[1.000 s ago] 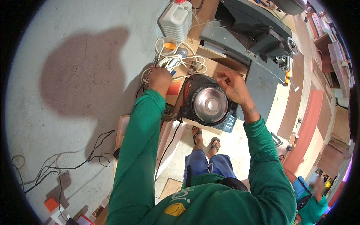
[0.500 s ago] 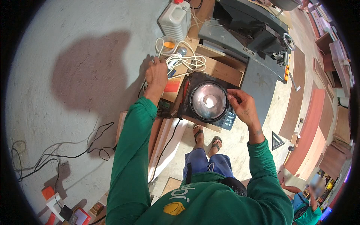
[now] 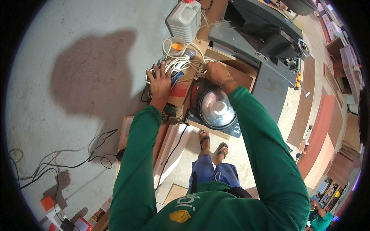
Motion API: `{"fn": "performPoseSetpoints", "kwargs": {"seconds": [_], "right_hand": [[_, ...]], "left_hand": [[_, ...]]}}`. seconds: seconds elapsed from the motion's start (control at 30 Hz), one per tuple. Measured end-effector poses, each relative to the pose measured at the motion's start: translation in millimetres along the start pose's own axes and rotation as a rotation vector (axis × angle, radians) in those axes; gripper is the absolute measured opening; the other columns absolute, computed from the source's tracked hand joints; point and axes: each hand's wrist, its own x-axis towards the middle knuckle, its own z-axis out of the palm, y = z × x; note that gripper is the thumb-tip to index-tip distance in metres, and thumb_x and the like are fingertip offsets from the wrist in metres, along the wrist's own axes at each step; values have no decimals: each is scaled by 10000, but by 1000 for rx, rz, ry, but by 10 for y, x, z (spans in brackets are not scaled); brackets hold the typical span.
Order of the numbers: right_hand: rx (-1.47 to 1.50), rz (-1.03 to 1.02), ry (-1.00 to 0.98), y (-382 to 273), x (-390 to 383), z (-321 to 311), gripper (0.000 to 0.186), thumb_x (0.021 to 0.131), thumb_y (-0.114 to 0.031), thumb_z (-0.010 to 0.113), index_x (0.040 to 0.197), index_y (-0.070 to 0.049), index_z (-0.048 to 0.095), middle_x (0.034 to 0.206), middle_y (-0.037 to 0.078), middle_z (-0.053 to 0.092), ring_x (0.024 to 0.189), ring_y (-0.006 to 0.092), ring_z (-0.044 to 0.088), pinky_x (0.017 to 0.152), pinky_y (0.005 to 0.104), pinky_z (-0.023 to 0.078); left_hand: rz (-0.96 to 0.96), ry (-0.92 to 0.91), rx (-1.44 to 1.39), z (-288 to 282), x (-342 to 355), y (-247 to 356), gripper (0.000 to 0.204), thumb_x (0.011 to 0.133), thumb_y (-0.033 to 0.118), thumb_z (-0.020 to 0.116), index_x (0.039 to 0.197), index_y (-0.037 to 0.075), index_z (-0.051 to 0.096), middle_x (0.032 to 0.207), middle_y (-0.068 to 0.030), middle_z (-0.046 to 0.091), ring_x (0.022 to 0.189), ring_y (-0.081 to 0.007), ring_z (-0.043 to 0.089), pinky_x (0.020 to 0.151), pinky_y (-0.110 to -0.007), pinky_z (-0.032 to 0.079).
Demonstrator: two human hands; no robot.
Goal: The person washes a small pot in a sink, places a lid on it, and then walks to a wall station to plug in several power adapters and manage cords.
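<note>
Shifting from pan (image 3: 217,110) to white cable (image 3: 180,61), right hand (image 3: 218,73) curls, grip unclear, joining left hand (image 3: 159,86), fingers spread by table's (image 3: 175,101) left edge.

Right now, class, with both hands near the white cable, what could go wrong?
A tug on the white cable by the left hand or right hand might tip the clear tub, since loops crowd it. The right sleeve passes close by the shiny round piece and could knock it. The black cord, running left of the feet, might snag.
</note>
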Motion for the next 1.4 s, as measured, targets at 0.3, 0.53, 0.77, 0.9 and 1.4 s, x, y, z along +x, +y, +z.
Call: {"fn": "performPoseSetpoints", "kwargs": {"seconds": [0.3, 0.53, 0.77, 0.9, 1.4], "right_hand": [[-240, -112, -166, 231, 724, 641, 176, 858, -176, 676, 966, -72, 768, 976, 212, 741, 952, 382, 729, 837, 458, 597], [-109, -24, -66, 181, 601, 798, 197, 881, -152, 589, 936, -77, 762, 949, 245, 729, 904, 394, 725, 808, 464, 593], [-204, 134, -213, -12, 577, 386, 257, 865, -214, 623, 1022, -66, 764, 1016, 231, 732, 963, 401, 714, 883, 474, 571], [-114, 34, -97, -177, 395, -107, 258, 892, -223, 617, 1013, -36, 745, 1008, 240, 723, 960, 396, 712, 848, 493, 556], [713, 260, 249, -273, -2315, -1115, 275, 910, -237, 771, 785, -33, 635, 666, 12, 571, 642, 75, 482, 586, 286, 439]], "left_hand": [[-23, 210, 34, 120, 130, -113, 421, 938, 183, 573, 1356, 175, 615, 1535, -110, 476, 1282, -363, 500, 1042, -574, 368], [10, 349, 8, 211, 91, -153, 537, 904, 189, 625, 1436, 204, 553, 1495, -124, 513, 1161, -322, 562, 952, -496, 434], [52, 158, -166, 34, -15, -132, 958, 789, 421, 814, 1568, 105, 356, 1556, -90, 461, 1235, -318, 536, 977, -499, 435], [-18, 44, -269, -166, 16, -90, 924, 804, 410, 808, 1555, 100, 368, 1583, -132, 407, 1317, -342, 483, 1038, -521, 419], [2, 25, -410, -688, -436, 23, 317, 869, 162, 673, 1174, 75, 661, 1374, -116, 578, 1175, -295, 540, 969, -463, 467]]}}
